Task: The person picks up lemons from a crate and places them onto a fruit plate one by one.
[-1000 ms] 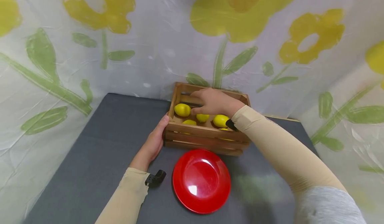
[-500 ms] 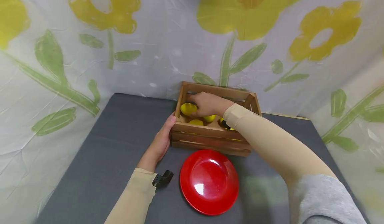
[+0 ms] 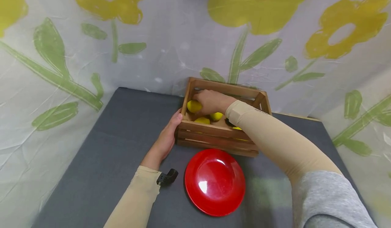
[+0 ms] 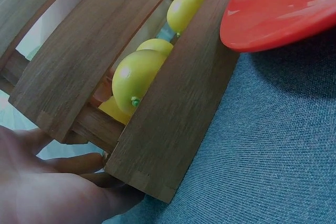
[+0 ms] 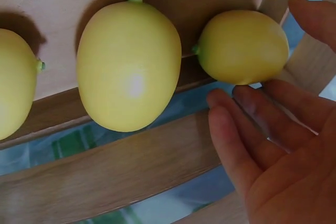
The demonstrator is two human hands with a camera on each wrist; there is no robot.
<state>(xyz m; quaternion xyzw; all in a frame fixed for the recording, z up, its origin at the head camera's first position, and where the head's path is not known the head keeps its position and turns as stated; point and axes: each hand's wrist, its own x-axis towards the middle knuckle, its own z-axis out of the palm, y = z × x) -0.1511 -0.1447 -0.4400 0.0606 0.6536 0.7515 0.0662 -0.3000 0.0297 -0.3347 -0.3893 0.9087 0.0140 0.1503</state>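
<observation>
My left hand (image 3: 166, 136) lies against the left end of a wooden slatted crate (image 3: 213, 129), its thumb up at the front corner. The left wrist view shows its fingers (image 4: 79, 163) reaching along the crate's end. Inside the crate are several yellow lemons (image 5: 128, 66) with small green tips. My right hand (image 3: 212, 102) is down in the crate at its left side, beside a lemon (image 3: 194, 106). Seen from the right wrist, its fingertips are right at the edge of that lemon (image 5: 244, 45), while the thumb (image 5: 315, 19) stands apart from it.
A shiny red plate (image 3: 215, 182) lies on the dark grey table (image 3: 122, 146) just in front of the crate. Behind the crate hangs a pale sheet (image 3: 171, 44) painted with yellow flowers. The right forearm (image 3: 268, 133) crosses over the crate's front right part.
My right hand has lowered into the crate and closed in on the leftmost lemon. The left hand stays at the crate's end. The whole head view has shifted slightly.
</observation>
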